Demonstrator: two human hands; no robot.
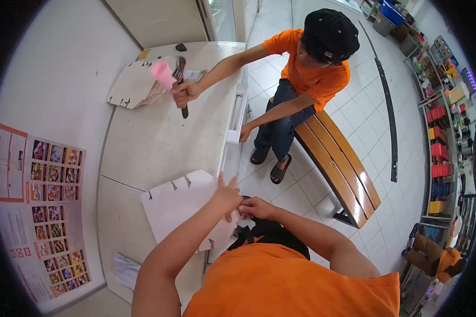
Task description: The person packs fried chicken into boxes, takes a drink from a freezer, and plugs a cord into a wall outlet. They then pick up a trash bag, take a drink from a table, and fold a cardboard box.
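Observation:
A white paper or card sheet (182, 203) with notches cut along its edges lies on the table close to my body. My left hand (226, 196) rests over the sheet's right side, fingers spread apart. Just right of it, at the table's edge, my right hand (256, 207) has its fingers pinched together by the sheet's border. A small dark thing shows beside those fingertips, but what they hold is too small to make out.
Across the table (164, 142), a seated co-worker (317, 68) grips a dark-handled metal tool (181, 74) near a pink rolled piece (163, 74) and another notched sheet (129, 87). A wooden bench (333, 158) stands right; a folded clear packet (126, 269) lies lower left.

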